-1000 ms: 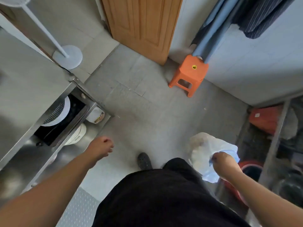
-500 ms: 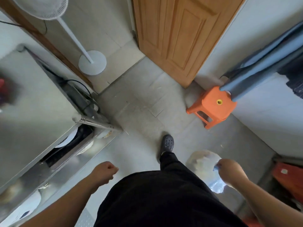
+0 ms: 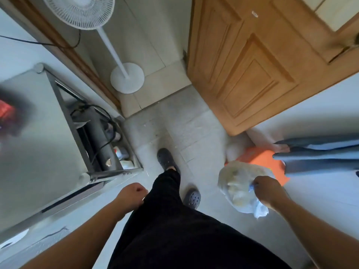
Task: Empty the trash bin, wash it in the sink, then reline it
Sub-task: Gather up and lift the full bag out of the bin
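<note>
The right hand [image 3: 269, 192] has its fingers curled tight round the top of the full trash bag [image 3: 238, 188]. The left hand [image 3: 133, 195] is a loose fist holding nothing. The person should keep the bag up, clear of the orange stool [image 3: 260, 158].

Home interior (tiled floor [image 3: 174, 121], wooden door [image 3: 252, 65], standing fan [image 3: 124, 74])

Floor [image 3: 174, 121] ahead open; steel table [image 3: 38, 152] left, stool [image 3: 262, 158] right.

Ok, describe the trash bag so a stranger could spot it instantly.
Start at the big wooden panelled door, then drop to the orange plastic stool below it. Just in front hangs the translucent whitish plastic trash bag, bulging with rubbish, its neck gripped by the right hand; nothing else nearby is held.
</note>
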{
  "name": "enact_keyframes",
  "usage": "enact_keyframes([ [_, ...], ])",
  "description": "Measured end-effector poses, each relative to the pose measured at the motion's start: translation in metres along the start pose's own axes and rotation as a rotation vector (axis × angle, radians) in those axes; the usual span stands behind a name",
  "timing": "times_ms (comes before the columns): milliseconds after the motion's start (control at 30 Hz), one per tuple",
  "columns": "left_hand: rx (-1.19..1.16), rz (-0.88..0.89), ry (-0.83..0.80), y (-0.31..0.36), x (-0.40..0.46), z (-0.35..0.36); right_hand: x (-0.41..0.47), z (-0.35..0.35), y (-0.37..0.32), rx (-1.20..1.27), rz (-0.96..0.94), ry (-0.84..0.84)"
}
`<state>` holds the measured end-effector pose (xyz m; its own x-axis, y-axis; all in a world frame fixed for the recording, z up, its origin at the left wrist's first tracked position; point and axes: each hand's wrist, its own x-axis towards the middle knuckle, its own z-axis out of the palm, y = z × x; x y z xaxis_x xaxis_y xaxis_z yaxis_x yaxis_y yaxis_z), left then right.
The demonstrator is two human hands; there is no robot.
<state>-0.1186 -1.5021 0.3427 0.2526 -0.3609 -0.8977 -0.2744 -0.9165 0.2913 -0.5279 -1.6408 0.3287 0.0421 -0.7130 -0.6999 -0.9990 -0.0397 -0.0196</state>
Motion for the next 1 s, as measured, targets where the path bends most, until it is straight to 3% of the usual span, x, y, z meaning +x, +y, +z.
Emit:
enact_keyframes([
  [133, 0.092, -0.031, -0.042, 0.015, 0.027, -0.037, 0.047, -0.038, -0.031, 0.069, -0.052, -0.005],
  [233, 0.177, -0.020, -0.058, 0.036, 0.052, -0.075, 0.085, -0.074, -0.048, 0.138, 0.051, 0.011],
  [400, 0.308, 0.042, -0.026, 0.102, 0.096, -0.139, 0.154, -0.148, -0.096, 0.050, 0.034, 0.070],
  [533, 0.124, 0.046, 0.070, 0.157, 0.132, -0.178, 0.202, -0.190, -0.152, 0.030, -0.036, 0.080],
  [667, 0.092, 0.049, 0.075, 0.195, 0.163, -0.201, 0.247, -0.215, -0.191, 0.100, -0.118, -0.002],
  [1000, -0.009, -0.180, 0.096, 0.258, 0.218, -0.218, 0.397, -0.291, -0.239, 0.131, -0.191, -0.048],
])
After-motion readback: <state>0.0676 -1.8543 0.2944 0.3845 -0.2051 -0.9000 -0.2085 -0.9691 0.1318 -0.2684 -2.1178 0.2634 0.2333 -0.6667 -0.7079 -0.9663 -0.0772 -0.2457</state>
